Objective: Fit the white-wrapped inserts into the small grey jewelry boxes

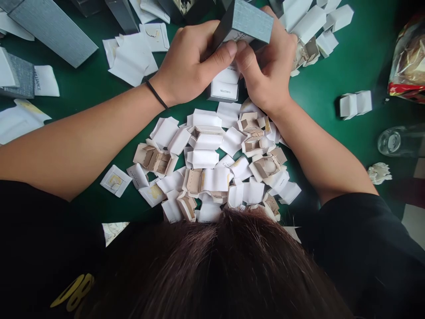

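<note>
Head view: long grey box [56, 33] far left, then the left hand [194, 60] clamped on a smaller grey box [253, 22], just beyond the loose card pieces [206, 141]. Right hand [270, 66] grips its other side, though those fingers are mostly hidden. Looks like thumbs-at-the-box's-edge stage to me; next move probably calls for a steady hold and gentle thumb pressure.
</note>
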{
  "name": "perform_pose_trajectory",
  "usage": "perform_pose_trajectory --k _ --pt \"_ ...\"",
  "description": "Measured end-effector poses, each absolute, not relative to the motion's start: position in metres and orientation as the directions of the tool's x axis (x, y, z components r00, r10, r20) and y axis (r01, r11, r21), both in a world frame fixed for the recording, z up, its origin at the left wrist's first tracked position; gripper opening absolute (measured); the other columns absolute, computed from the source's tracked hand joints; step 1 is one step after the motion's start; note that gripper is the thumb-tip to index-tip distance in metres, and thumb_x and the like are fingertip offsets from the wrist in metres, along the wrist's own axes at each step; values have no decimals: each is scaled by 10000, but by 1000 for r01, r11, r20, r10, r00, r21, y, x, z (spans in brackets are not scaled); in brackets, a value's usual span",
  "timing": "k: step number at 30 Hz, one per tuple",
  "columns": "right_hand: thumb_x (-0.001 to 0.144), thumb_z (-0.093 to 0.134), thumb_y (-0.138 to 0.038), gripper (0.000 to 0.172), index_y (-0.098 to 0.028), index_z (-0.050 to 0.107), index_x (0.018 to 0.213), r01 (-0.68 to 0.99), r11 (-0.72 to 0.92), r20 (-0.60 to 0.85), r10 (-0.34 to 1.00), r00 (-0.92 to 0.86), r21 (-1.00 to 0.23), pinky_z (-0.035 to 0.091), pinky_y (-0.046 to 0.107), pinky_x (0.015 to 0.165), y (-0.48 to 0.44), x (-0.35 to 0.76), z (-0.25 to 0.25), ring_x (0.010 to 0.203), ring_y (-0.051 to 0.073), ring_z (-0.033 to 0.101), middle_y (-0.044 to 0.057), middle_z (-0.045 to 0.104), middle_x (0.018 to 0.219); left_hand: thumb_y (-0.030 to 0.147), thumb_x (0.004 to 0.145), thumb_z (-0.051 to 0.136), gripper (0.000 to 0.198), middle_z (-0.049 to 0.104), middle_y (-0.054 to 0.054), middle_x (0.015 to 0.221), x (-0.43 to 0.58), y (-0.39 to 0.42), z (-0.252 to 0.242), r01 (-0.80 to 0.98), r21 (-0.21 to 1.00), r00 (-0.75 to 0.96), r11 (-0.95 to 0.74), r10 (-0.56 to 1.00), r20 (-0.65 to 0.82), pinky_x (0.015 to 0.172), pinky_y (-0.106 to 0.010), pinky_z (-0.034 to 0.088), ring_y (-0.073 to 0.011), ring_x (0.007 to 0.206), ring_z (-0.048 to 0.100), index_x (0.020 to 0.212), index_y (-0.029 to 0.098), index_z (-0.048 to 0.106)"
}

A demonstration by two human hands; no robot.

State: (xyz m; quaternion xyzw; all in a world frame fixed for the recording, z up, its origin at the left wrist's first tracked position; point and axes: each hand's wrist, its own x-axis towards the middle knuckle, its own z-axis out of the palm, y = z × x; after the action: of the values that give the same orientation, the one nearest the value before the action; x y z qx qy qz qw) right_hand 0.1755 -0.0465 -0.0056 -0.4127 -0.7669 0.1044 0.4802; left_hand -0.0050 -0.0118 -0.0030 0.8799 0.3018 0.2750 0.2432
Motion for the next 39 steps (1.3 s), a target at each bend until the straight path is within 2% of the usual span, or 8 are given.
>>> perform_pose_trajectory --k 3,9,14,20,24,29,34,39 --pt "923 476 -266 213 -141 580 787 535 642 649 731 -212 -549 329 189 588 -46 176 -4 591 27 332 -8 437 708 740 813 230 859 501 -9 816 -4 -13 -2 399 674 616 -622 726 305 815 -234 409 -56 878 536 1065 6 599" --pt "950 463 -272 248 -132 610 807 534 670 682 698 -218 -515 326 143 608 -48 174 -4 614 -13 354 -37 423 709 709 828 178 883 424 25 794 -3 -15 3 488 603 642 -631 728 243 749 -181 318 19 782 407 1046 -53 567" --pt "939 490 -259 227 -142 586 769 564 654 672 707 -220 -503 332 160 603 -51 173 -2 609 0 342 -33 400 690 763 778 110 961 414 25 775 -3 -14 3 535 540 638 -650 730 246 754 -196 328 2 794 434 1050 -39 563" --pt "917 496 -212 214 -136 595 743 519 680 690 690 -216 -518 317 168 591 -49 174 -3 602 8 336 -25 387 676 603 906 261 741 381 39 754 -4 -16 3 497 563 644 -660 716 270 756 -190 324 24 763 405 994 -65 570" --pt "890 525 -178 168 -132 583 739 475 693 695 688 -210 -542 293 175 592 -46 175 -5 601 7 326 -36 370 628 526 926 336 639 365 47 722 -4 -17 4 509 563 638 -651 724 261 756 -191 331 29 743 403 979 -65 574" --pt "920 514 -257 207 -141 585 764 500 684 692 691 -211 -531 289 175 595 -47 176 -6 602 3 316 -39 363 643 557 921 309 664 410 35 763 -4 -14 2 501 561 644 -659 717 266 769 -201 330 15 775 429 1011 -45 572" --pt "954 455 -355 294 -151 623 825 556 656 678 705 -209 -510 305 187 621 -47 177 -7 611 18 328 -24 368 659 718 850 223 841 385 28 744 -3 -10 -7 451 580 638 -678 700 322 735 -199 320 7 736 405 986 -24 594" --pt "967 419 -383 332 -134 637 936 499 675 671 707 -224 -544 324 185 649 -43 180 -13 646 18 361 -28 472 699 542 913 346 651 374 38 768 -1 -9 -5 451 606 628 -655 716 305 835 -195 381 -53 886 555 980 -66 570"
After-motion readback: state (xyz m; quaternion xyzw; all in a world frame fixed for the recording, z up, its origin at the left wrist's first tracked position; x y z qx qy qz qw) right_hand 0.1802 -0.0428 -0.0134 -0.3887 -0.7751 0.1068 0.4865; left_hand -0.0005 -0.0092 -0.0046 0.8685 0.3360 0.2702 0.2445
